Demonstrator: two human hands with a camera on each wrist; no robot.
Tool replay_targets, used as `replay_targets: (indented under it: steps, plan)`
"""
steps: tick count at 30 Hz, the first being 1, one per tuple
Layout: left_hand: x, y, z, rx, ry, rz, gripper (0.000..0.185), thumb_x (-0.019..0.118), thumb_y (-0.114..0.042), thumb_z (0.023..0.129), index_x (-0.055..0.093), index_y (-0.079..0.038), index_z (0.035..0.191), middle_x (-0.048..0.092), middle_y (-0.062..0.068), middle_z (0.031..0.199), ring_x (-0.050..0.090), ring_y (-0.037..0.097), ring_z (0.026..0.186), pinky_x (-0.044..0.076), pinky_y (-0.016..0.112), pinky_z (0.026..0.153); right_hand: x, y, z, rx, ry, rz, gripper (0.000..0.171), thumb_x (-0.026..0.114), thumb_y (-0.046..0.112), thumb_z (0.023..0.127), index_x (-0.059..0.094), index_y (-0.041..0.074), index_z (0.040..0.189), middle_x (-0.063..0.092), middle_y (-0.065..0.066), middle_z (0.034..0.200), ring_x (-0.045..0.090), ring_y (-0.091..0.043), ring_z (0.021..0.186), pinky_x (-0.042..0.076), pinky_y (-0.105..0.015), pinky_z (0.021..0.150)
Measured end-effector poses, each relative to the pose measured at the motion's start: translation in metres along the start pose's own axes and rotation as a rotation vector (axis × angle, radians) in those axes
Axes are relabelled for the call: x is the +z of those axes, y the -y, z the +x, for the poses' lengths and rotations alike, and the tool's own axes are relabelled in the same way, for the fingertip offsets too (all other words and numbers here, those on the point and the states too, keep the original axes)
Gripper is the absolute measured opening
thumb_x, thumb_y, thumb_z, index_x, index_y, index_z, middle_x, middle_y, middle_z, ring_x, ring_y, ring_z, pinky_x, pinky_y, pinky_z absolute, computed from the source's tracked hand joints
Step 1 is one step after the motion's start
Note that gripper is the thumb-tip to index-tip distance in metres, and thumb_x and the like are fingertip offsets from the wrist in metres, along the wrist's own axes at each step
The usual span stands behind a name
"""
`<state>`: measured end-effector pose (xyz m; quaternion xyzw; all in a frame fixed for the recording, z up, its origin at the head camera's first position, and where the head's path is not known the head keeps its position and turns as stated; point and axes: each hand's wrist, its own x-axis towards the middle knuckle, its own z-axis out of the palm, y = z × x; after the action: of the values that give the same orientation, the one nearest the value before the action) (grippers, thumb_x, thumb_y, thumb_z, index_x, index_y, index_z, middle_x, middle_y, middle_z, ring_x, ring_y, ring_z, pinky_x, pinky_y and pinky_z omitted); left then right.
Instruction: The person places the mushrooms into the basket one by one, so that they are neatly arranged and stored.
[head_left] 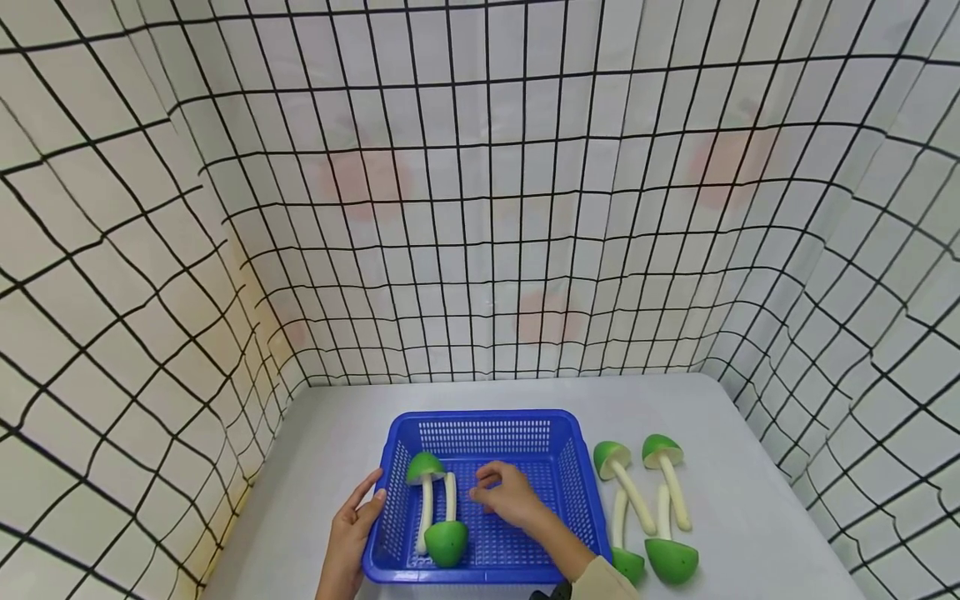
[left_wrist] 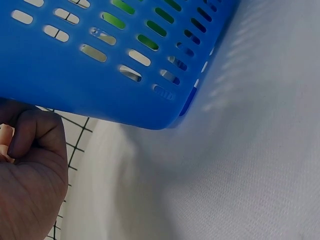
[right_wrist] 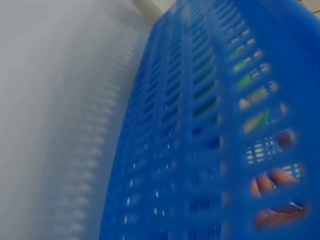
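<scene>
A blue plastic basket point(head_left: 551, 569) with slotted walls stands on the white table. At its left rim my left hand point(head_left: 349, 528) grips the edge; in the left wrist view, curled fingers point(left_wrist: 37, 130) sit beneath the rim. Two toy mushrooms lie inside on the left: one mushroom point(head_left: 427, 512) has its green cap toward the back, the other mushroom point(head_left: 447, 542) its cap toward the front. My right hand point(head_left: 510, 496) hovers inside the basket, right of them, its fingers loosely bent around nothing. Through the slots, the right wrist view shows parts of the right hand's fingers point(right_wrist: 274, 181).
Right of the basket lie several more green-capped mushrooms: one mushroom point(head_left: 626, 483) and another mushroom point(head_left: 667, 479) at the back, one mushroom point(head_left: 671, 558) in front, and one mushroom point(head_left: 627, 563) partly behind the basket's corner. Black-grid white walls point(head_left: 495, 250) enclose the table point(head_left: 337, 433).
</scene>
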<state>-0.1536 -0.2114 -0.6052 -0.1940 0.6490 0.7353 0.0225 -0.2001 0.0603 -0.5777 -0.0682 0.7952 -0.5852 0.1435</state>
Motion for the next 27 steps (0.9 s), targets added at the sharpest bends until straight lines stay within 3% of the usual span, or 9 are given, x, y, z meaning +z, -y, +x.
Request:
replay_targets:
  steps: [10, 16, 22, 27]
  plan:
    - [0.0, -0.002, 0.0, 0.011, -0.002, 0.021, 0.075, 0.074, -0.054, 0.09, 0.05, -0.023, 0.153, 0.073, 0.016, 0.124, 0.075, 0.03, 0.095, 0.063, 0.046, 0.08, -0.026, -0.008, -0.005, -0.024, 0.0, -0.045, 0.04, 0.075, 0.012, 0.091, 0.062, -0.008, 0.123, 0.069, -0.015, 0.11, 0.072, -0.036, 0.088, 0.06, -0.049, 0.076]
    - [0.002, -0.003, 0.0, 0.0, 0.003, 0.027, 0.072, 0.073, -0.051, 0.093, 0.049, -0.021, 0.154, 0.074, 0.015, 0.121, 0.075, 0.03, 0.094, 0.063, 0.045, 0.079, -0.044, -0.01, -0.012, -0.048, -0.003, -0.064, 0.04, 0.076, 0.014, 0.091, 0.062, -0.008, 0.122, 0.068, -0.016, 0.111, 0.072, -0.026, 0.089, 0.061, -0.044, 0.076]
    - [0.0, -0.002, -0.001, -0.009, 0.008, 0.01, 0.071, 0.07, -0.048, 0.096, 0.046, -0.02, 0.156, 0.074, 0.015, 0.121, 0.075, 0.029, 0.095, 0.063, 0.047, 0.079, -0.056, -0.012, -0.018, -0.053, 0.009, -0.08, 0.039, 0.075, 0.017, 0.093, 0.062, -0.005, 0.123, 0.067, -0.021, 0.117, 0.072, -0.03, 0.091, 0.06, -0.045, 0.076]
    - [0.0, -0.002, -0.002, -0.018, 0.007, 0.014, 0.073, 0.071, -0.049, 0.095, 0.046, -0.021, 0.156, 0.075, 0.014, 0.118, 0.076, 0.029, 0.093, 0.063, 0.047, 0.078, -0.065, -0.005, -0.027, -0.073, 0.015, -0.09, 0.038, 0.075, 0.02, 0.093, 0.063, 0.0, 0.123, 0.068, -0.017, 0.118, 0.071, -0.027, 0.092, 0.061, -0.042, 0.076]
